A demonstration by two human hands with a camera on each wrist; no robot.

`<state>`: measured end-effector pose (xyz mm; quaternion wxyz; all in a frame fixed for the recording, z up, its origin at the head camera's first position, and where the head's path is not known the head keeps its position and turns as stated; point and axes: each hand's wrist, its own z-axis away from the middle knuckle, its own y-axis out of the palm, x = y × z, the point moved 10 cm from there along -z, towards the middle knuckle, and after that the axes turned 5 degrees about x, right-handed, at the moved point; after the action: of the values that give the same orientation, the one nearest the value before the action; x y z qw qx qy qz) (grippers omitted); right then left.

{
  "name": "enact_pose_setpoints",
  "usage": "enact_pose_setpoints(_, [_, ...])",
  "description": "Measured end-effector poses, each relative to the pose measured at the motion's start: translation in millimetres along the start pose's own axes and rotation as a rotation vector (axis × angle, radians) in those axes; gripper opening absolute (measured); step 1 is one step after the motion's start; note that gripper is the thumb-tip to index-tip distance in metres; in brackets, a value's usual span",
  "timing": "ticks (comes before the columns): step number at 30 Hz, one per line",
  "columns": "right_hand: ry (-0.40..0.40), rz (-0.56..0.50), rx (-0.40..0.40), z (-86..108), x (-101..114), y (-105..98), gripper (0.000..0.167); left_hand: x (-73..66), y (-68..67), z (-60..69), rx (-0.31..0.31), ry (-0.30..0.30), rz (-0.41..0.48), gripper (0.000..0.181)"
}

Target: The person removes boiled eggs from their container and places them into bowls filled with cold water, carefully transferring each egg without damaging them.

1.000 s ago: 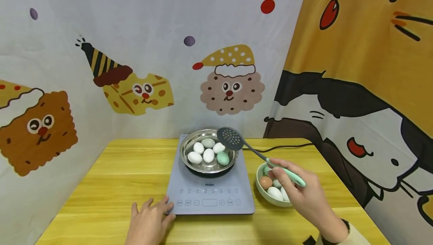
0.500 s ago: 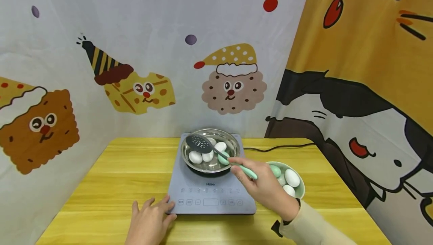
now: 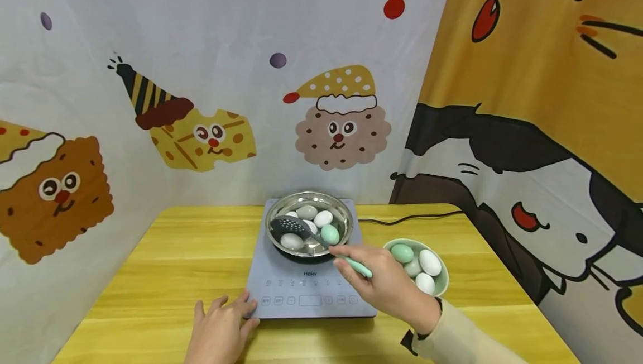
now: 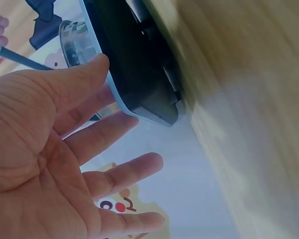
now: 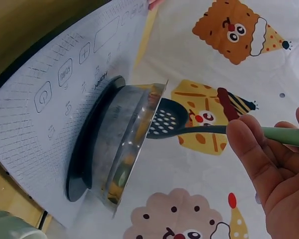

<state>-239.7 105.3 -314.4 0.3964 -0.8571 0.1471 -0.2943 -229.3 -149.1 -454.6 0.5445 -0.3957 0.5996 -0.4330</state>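
Observation:
In the head view my right hand point(image 3: 384, 283) holds a skimmer point(image 3: 346, 262) by its mint-green handle. The skimmer's dark perforated head point(image 5: 172, 119) tilts into a steel pan point(image 3: 281, 206), over the left-hand eggs. Several white, grey and green eggs point(image 3: 330, 234) lie in the pan. It stands on a grey induction cooker point(image 3: 311, 288). My left hand point(image 3: 219, 325) touches the cooker's front left corner. The left wrist view shows its thumb point(image 4: 92, 69) against the cooker's edge, with the other fingers spread and fairly straight.
A pale green bowl point(image 3: 443, 283) with several eggs stands right of the cooker, partly hidden by my right hand. A black cord point(image 3: 402, 220) runs along the wooden table's point(image 3: 176, 252) back edge. A cartoon-printed curtain point(image 3: 216, 34) hangs behind.
My right hand has carried the skimmer left from beside the bowl to the pan, and its head has dropped lower among the eggs. My left hand stays at the cooker's corner.

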Motion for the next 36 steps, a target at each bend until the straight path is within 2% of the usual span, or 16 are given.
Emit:
enact_pose_setpoints(3, [-0.024,-0.002,-0.016,9.2,4.0,-4.3,0.026,0.8,1.0,-0.1,0.003,-0.006,0.010,0.030])
enact_pose_setpoints(10, [-0.146,-0.071,-0.095,39.6,5.2,-29.4,0.039,1.4,-1.3,0.5,-0.023,0.005,0.013,0.028])
enact_pose_setpoints(13, [-0.120,-0.142,-0.107,47.0,-6.3,-37.2,0.038,2.3,-2.2,0.3,-0.027,0.005,0.014,0.028])
enact_pose_setpoints(16, [0.019,-0.267,-0.083,48.0,-29.4,-36.6,0.033,3.7,-2.4,0.2,-0.027,0.001,0.017,0.028])
enact_pose_setpoints(20, [0.328,-0.510,-0.068,47.9,-68.5,-25.6,0.026,4.9,-0.6,0.6,-0.026,-0.001,0.028,0.027])
enact_pose_setpoints(23, [0.527,-0.727,-0.106,49.7,-90.9,-15.4,0.039,4.7,0.9,0.8,-0.030,0.002,0.034,0.026])
enact_pose_setpoints(25, [0.623,-0.856,-0.145,51.3,-101.0,-8.9,0.049,4.6,0.9,0.8,-0.038,0.005,0.033,0.025])
enact_pose_setpoints(27, [0.700,-0.965,-0.186,53.2,-108.3,-3.0,0.055,4.4,0.7,0.9,-0.045,0.008,0.031,0.026])
enact_pose_setpoints(30, [0.793,-1.060,-0.246,57.5,-115.8,3.2,0.053,4.8,0.6,0.5,-0.046,0.007,0.031,0.026])
enact_pose_setpoints(36, [0.871,-1.127,-0.330,63.3,-123.7,4.9,0.054,5.9,1.4,-0.6,-0.033,0.000,0.038,0.025])
